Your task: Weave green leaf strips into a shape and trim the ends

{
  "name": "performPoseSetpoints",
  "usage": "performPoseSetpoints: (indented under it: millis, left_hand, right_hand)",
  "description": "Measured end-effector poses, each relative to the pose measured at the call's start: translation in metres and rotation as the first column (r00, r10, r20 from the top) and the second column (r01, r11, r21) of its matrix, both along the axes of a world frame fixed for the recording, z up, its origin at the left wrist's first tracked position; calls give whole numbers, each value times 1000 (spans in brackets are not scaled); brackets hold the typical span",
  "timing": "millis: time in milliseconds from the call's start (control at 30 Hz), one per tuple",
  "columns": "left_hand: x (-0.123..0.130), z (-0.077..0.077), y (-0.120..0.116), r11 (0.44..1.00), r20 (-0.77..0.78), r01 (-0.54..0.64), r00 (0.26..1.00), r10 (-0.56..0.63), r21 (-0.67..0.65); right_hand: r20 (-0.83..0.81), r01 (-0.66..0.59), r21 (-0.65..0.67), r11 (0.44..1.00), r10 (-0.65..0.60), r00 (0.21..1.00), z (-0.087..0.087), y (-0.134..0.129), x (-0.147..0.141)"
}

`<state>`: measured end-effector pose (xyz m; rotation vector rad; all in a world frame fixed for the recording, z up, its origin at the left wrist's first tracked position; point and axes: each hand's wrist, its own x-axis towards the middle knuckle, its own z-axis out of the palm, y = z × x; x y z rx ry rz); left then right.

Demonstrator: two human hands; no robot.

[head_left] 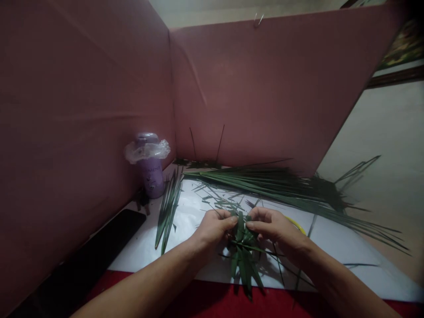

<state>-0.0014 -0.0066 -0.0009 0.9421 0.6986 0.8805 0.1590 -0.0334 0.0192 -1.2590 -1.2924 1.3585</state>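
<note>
two bare hands at work on a green leaf piece (244,251), seen from the head. the leaf piece is at the centre front, between the hands, above a white sheet (192,221); its strips cross near the middle and fan out towards the viewer, the lowest ones overlapping a red cloth (202,297) in this view. the left hand (216,224) grips the upper left of the piece, thumb and forefinger pressed together on a strip. the right hand (270,224) grips the upper right in the same way, thumb and forefinger clamped on the leaf; the remaining fingers of both hands are curled and partly hidden. just beyond the right hand — partly covered by it — lies a curved yellow object (297,225), too little of it visible to identify.

behind the hands, leaf clippings (220,202) are scattered over the sheet. farther back, a long palm frond (251,180) lies across the surface, its tips spreading to the right. at left, a smaller leaf bundle (168,212) lies near a purple bottle (154,179), which stands upright with clear plastic (145,151) around its upper part. nearer the viewer is a flat black object (122,229). pink panels (251,97) enclose the left and the back; part of a framed picture (406,48) shows at upper right.
</note>
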Motion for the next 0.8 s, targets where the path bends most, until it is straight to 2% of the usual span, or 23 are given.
performPoseSetpoints:
  millis: [267, 367, 533, 800]
  left_hand:
    - [-2, 0, -1, 995, -90, 43, 995, -35, 89]
    - [-2, 2, -3, 996, -88, 41, 995, -34, 80]
    - [0, 1, -2, 999, -1, 25, 1000, -25, 44]
    - [1, 3, -1, 999, -40, -37, 998, 38, 26]
  right_hand:
    - [25, -75, 8, 997, 75, 997, -4, 1, 2]
    - [56, -62, 8, 998, 61, 997, -4, 0, 3]
    - [38, -29, -13, 999, 30, 999, -5, 0, 2]
    - [-20, 39, -59, 998, -40, 999, -1, 0, 0]
